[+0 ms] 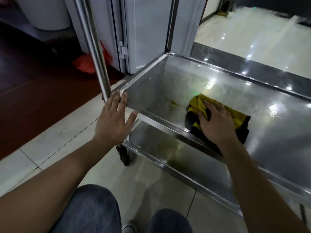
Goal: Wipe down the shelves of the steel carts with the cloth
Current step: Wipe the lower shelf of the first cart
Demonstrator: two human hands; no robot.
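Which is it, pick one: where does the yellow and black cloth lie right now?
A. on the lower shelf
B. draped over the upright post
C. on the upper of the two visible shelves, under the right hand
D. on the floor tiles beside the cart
C: the cloth lies flat on the upper shelf, and the right hand presses on it.

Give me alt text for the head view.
The right hand presses a yellow and black cloth flat on a steel cart's shelf. The left hand rests open against the shelf's corner by the upright post.
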